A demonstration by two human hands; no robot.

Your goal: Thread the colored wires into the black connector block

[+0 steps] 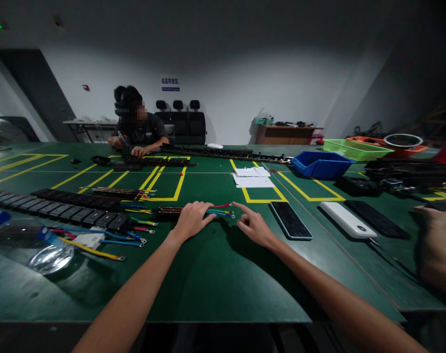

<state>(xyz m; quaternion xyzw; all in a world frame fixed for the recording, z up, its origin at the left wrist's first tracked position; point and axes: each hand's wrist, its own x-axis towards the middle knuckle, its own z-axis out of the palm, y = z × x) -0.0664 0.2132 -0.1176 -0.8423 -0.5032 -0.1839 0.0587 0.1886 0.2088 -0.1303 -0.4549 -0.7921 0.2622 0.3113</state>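
Note:
My left hand (194,219) lies over a strip with copper bars (167,211), its fingers wrapped on the end where the wires come out. Red, blue and green wires (223,212) with ring terminals stick out to the right of it. My right hand (252,224) has its index finger stretched to the tip of the red wire (223,206), while its other fingers are curled in. Whether that finger touches the terminal is hard to tell. A row of black sockets (64,211) with coloured wires lies to the left.
A phone (291,220), white power bank (348,220) and papers (254,177) lie right of my hands. Farther back are a blue bin (320,164) and green basket (355,149). A plastic bottle (24,245) lies left. A person (140,122) works across the table; another person's hand (438,240) is far right.

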